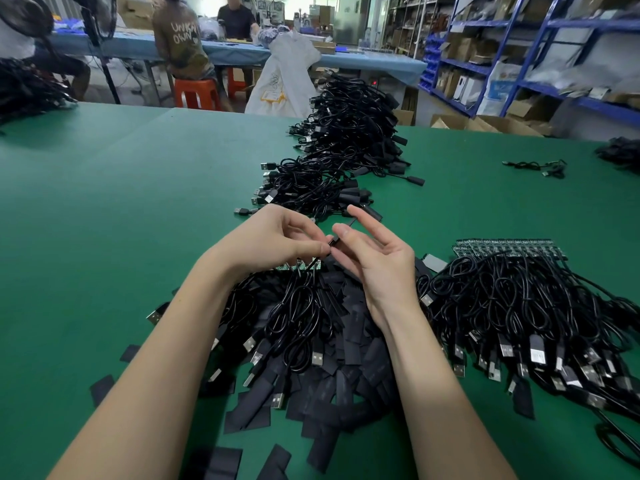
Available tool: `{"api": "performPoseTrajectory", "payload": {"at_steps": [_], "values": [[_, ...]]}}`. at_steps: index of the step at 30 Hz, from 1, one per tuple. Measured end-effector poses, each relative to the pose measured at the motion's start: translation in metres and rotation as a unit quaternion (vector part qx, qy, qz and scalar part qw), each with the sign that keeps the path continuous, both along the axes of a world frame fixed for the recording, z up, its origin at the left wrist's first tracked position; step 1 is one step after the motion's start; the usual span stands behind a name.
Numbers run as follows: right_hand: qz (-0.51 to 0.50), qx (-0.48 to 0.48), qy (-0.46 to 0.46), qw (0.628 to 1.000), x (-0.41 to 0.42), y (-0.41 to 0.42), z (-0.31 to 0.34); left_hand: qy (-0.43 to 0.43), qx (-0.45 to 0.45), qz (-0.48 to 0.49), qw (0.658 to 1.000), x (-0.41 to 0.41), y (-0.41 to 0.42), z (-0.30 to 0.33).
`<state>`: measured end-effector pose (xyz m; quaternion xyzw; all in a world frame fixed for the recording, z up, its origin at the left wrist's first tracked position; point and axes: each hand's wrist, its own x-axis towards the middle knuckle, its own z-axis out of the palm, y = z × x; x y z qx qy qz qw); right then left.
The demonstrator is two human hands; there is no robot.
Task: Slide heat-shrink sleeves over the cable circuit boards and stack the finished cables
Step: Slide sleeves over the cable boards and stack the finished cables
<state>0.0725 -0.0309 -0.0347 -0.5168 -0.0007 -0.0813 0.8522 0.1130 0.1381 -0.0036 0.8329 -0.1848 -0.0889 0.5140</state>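
Left hand [277,240] pinches a small black piece, sleeve or cable end, can't tell which. Right hand [374,258] touches it with the thumb, fingers loosely spread. Judgement: steady the board end, ease the sleeve on straight. Loose sleeves [332,393] lie near, bare cables [519,306] right, finished stack [339,150] far. Green desk [121,202]; shelving [519,57] far right

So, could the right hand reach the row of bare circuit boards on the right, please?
Probably yes: the circuit boards lie uncovered just beyond the right hand, with only green mat between.
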Motion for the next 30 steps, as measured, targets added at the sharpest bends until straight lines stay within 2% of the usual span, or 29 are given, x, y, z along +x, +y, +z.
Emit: {"api": "performPoseTrajectory", "payload": {"at_steps": [11, 14, 17, 20, 24, 26, 28, 30], "values": [[0.009, -0.016, 0.008, 1.0, 0.0, -0.001, -0.002, 0.004, -0.006, 0.006, 1.0, -0.001, 0.001, 0.001], [0.03, -0.035, 0.049, 0.998, 0.0, -0.007, 0.001, 0.012, -0.022, 0.011, 1.0, -0.001, 0.004, 0.001], [0.09, -0.145, 0.103, 0.98, -0.001, -0.01, 0.005, 0.027, -0.043, 0.017, 0.999, 0.001, 0.007, 0.001], [0.133, -0.277, 0.09, 0.948, -0.002, -0.005, 0.002, 0.037, -0.053, 0.006, 0.998, 0.002, 0.009, 0.001], [0.112, -0.32, 0.071, 0.938, -0.002, 0.001, 0.0, 0.066, -0.042, 0.006, 0.997, 0.002, 0.009, 0.001], [0.12, -0.278, 0.065, 0.951, -0.002, -0.001, 0.001, 0.052, 0.033, 0.021, 0.998, 0.005, 0.013, -0.001], [0.109, -0.24, 0.069, 0.962, -0.001, -0.007, 0.005, 0.033, 0.145, -0.013, 0.989, 0.007, 0.017, -0.003], [0.107, -0.224, 0.079, 0.966, 0.0, -0.012, 0.008, 0.032, 0.2, -0.041, 0.978, 0.006, 0.019, -0.003]]}}
